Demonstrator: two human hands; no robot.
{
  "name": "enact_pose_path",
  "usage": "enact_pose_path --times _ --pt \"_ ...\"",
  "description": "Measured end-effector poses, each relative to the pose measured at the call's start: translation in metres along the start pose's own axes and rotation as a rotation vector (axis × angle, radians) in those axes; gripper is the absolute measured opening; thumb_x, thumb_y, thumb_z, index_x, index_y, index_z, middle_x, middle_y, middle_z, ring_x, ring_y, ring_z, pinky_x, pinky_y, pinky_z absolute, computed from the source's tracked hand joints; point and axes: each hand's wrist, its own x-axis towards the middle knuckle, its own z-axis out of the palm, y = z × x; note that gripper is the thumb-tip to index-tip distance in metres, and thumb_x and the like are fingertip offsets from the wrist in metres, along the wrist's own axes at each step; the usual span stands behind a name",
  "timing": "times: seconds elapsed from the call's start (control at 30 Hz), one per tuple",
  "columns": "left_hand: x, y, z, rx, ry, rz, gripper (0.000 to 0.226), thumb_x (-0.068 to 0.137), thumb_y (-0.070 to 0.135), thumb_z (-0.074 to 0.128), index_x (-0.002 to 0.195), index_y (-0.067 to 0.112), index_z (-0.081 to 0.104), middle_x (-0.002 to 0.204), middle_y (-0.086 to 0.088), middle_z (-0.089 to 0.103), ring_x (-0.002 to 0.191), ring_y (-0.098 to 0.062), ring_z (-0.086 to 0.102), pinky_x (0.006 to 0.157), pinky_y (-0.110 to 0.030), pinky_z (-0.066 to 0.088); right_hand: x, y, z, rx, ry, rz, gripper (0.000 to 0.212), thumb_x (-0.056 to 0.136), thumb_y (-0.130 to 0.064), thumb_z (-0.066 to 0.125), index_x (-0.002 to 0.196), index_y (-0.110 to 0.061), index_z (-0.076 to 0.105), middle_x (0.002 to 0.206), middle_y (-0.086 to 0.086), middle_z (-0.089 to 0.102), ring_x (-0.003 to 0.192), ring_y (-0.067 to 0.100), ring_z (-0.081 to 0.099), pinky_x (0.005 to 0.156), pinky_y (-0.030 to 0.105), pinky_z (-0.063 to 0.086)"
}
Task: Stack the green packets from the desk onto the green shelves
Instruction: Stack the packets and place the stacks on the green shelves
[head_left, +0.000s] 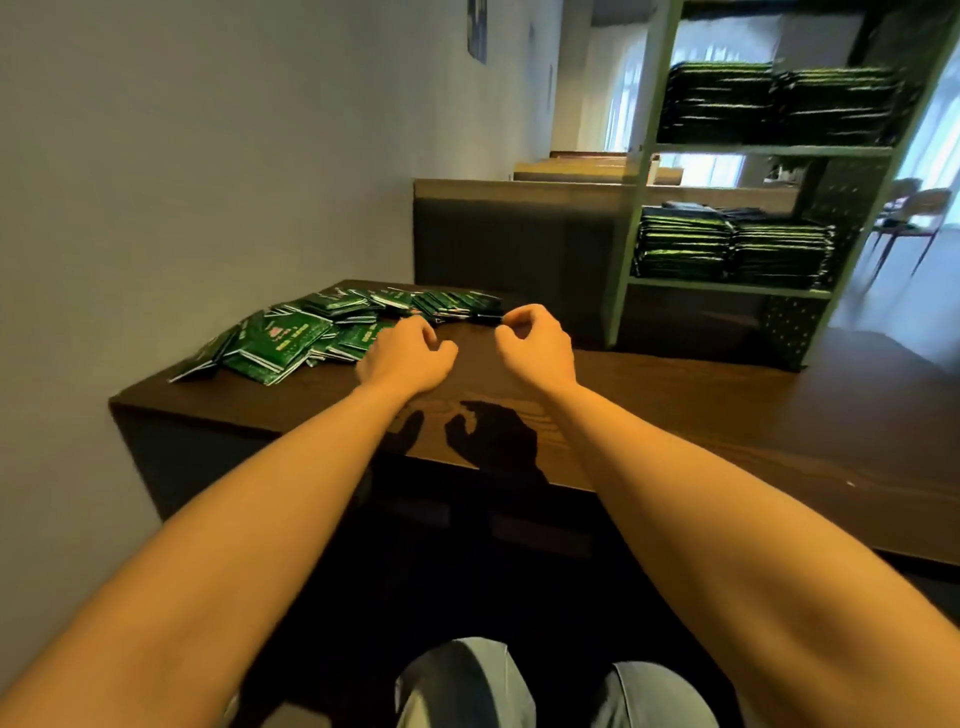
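Green packets (291, 338) heaped on desk (675, 405); shelves (769, 150) stacked.
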Motion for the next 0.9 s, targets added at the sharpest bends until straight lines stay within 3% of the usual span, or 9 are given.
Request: enact_pose_path --times 0.17,0.3,0.47,0.63,0.73,0.9 --pt "0.016 -0.032 -0.001 0.065 0.028 -0.029 0.027 0.090 0.047 0.058 0.107 0.026 0.058 0.110 -0.001 0.060 0.104 -0.028 0.056 0.080 -0.036 0.038 0.014 0.003 0.042 -0.057 -0.086 0.034 0.025 0.099 -0.029 0.062 0.123 -0.023 0.059 0.108 -0.005 0.060 0.103 0.017 0.061 0.089 0.036 0.053" --pt "0.049 -0.060 0.010 0.179 0.084 0.002 0.041 0.090 0.046 0.057 0.124 0.024 0.053 0.129 -0.006 0.052 0.120 -0.030 0.049 0.094 -0.044 0.043 0.042 0.012 0.078 -0.090 -0.152 0.055 0.029 0.099 -0.029 0.061 0.126 -0.021 0.059 0.109 -0.005 0.059 0.100 0.015 0.059 0.085 0.034 0.050" --pt "0.082 -0.090 0.032 0.305 0.134 -0.014 0.063 0.089 0.046 0.058 0.144 0.023 0.036 0.154 -0.010 0.028 0.142 -0.033 0.023 0.109 -0.053 0.029 0.077 0.018 0.117 -0.105 -0.195 0.054 0.027 0.098 -0.030 0.060 0.124 -0.022 0.061 0.110 -0.005 0.061 0.103 0.020 0.064 0.092 0.040 0.054" --pt "0.094 -0.114 0.047 0.401 0.058 -0.025 0.075 0.091 0.057 0.052 0.155 0.034 0.019 0.164 -0.013 0.002 0.150 -0.036 -0.002 0.118 -0.057 0.009 0.091 0.031 0.137 -0.071 -0.206 0.087 0.024 0.099 -0.027 0.059 0.122 -0.021 0.062 0.098 -0.007 0.061 0.093 0.013 0.060 0.084 0.031 0.044" --pt "0.100 -0.118 0.050 0.395 0.012 -0.044 0.063 0.092 0.060 0.046 0.149 0.037 0.035 0.163 -0.012 0.015 0.151 -0.032 0.003 0.117 -0.058 0.007 0.092 0.050 0.143 -0.063 -0.191 0.131 0.018 0.097 -0.027 0.060 0.115 -0.024 0.062 0.099 -0.004 0.066 0.096 0.016 0.065 0.086 0.034 0.050" --pt "0.101 -0.120 0.056 0.361 0.122 0.059 0.041 0.088 0.056 0.055 0.121 0.034 0.064 0.152 -0.001 0.043 0.149 -0.027 0.017 0.116 -0.054 0.015 0.103 0.051 0.148 -0.103 -0.241 0.189 0.029 0.093 -0.036 0.060 0.115 -0.022 0.073 0.105 0.005 0.077 0.106 0.023 0.068 0.091 0.034 0.054"
